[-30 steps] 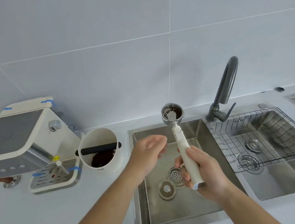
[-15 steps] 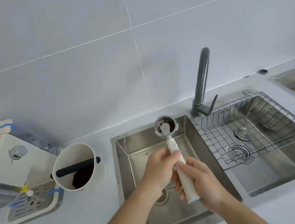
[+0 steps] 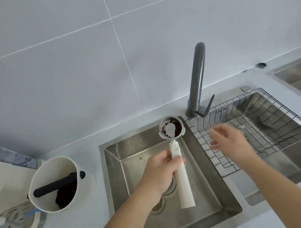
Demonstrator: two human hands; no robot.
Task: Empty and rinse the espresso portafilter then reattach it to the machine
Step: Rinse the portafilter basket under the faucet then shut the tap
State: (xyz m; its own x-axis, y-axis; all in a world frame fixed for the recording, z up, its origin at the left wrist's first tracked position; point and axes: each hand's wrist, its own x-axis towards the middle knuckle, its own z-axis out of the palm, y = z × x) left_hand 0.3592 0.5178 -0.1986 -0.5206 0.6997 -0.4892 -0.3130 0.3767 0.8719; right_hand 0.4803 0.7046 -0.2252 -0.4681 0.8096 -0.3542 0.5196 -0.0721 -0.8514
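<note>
Over the near-left sink (image 3: pixel 200 165), portafilter (image 3: pixel 173 142) (grounds clinging) passed from right hand (image 3: pixel 229 143), now loose-fingered and reaching toward the faucet (image 3: pixel 196 81), into gripping left hand (image 3: pixel 161 172); rinse due.

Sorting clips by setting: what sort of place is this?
Probably a kitchen counter: a steel sink with a faucet, tiled wall, and a knock box of coffee grounds beside it.

Grounds-flecked portafilter (image 3: pixel 171 130) (white handle) over sink (image 3: pixel 203 196)
</note>
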